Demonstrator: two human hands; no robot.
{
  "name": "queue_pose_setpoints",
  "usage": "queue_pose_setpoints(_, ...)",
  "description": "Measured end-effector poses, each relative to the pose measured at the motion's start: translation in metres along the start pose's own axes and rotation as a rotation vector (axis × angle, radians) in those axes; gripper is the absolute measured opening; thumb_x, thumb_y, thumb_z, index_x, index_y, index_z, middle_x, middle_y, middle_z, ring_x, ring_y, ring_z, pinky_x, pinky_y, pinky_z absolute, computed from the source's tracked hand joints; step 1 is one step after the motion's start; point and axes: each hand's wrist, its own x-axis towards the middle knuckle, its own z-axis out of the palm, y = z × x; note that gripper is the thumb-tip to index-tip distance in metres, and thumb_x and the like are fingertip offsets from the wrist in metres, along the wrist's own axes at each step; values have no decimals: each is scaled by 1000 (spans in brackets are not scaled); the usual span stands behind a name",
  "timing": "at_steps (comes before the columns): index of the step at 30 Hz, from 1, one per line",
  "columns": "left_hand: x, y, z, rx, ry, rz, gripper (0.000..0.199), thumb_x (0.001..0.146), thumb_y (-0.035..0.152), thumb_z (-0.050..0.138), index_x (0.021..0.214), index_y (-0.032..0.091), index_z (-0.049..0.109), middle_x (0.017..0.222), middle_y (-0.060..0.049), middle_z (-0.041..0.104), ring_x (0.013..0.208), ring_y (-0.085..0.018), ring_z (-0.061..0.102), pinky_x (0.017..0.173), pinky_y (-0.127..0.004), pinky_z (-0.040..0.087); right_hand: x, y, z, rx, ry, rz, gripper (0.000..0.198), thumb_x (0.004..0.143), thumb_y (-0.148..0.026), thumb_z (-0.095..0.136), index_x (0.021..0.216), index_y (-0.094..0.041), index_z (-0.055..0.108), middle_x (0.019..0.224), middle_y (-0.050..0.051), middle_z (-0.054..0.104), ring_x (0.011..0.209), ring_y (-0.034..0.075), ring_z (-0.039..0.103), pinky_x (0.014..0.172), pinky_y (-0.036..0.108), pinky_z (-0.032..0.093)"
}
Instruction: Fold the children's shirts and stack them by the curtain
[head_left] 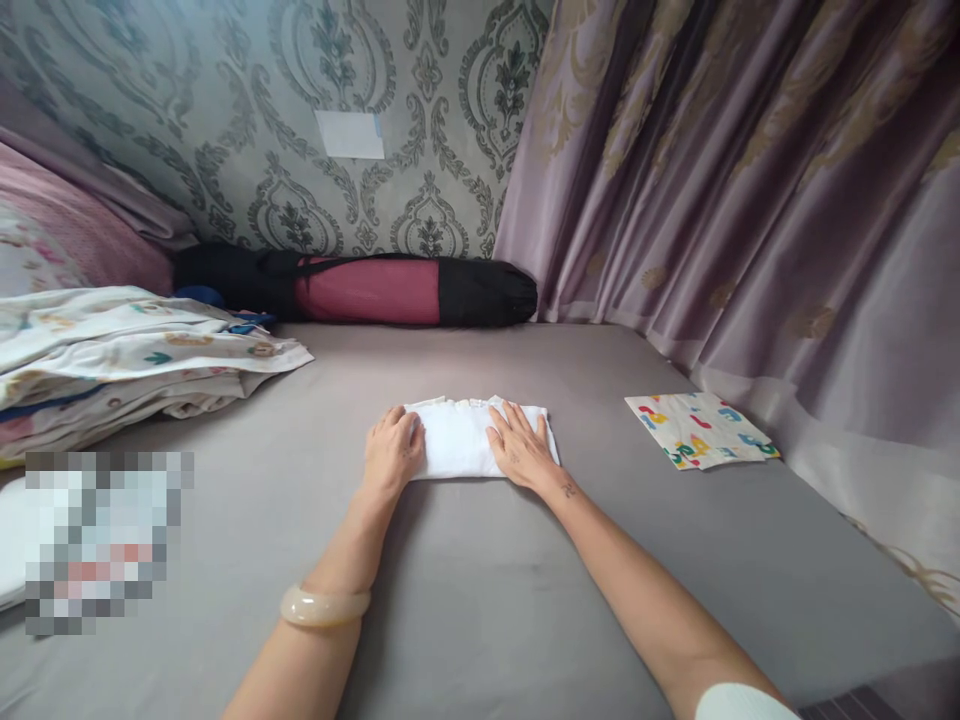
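Cloth (pixel 456 442) lies folded on gray sheet (pixel 465 600) | left hand (pixel 393 448) curls at its left edge, grip unclear | right hand (pixel 520 442) spreads wide, flat on its right end

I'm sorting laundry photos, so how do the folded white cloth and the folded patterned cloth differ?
The white cloth looks mostly plain, while the patterned cloth has colourful shapes on a pale ground. The left hand and right hand touch the white cloth; neither touches the patterned cloth. The white cloth lies roughly square to the person, the patterned cloth at a slant. Both lie on the gray sheet.
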Motion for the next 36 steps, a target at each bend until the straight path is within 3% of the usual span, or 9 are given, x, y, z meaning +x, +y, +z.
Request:
queue_pose_setpoints(7,3,-9,7,-25,40,19,31,93,22,41,111,21,66,132,-11,58,125,-24,52,104,-35,42,4,-25,1,52,33,-80,57,102,-42,20,152,-16,32,159,12,27,149,24,16,119,53,3)
queue_pose_setpoints(14,8,-21,8,-103,151,-186,36,89,24,43,117,17,65,115,-15,64,109,-27,59,95,-39,47,7,-41,11,76,51,-115,56,102,-44,23,151,-19,34,160,9,25,148,24,16,118,54,11)
queue_pose_setpoints(24,14,-28,-10,-276,8,-387,36,84,25,48,112,19,69,97,-9,73,95,-25,65,83,-33,49,10,-43,12,44,55,-112,54,102,-39,25,149,-16,37,158,11,30,147,26,20,117,56,13)
queue_pose_setpoints(36,13,-33,-15,-380,57,-466,34,84,29,47,106,18,72,98,-11,74,96,-26,66,81,-34,50,13,-77,9,47,60,-195,54,102,-38,24,148,-15,39,157,12,31,147,25,21,118,50,13)
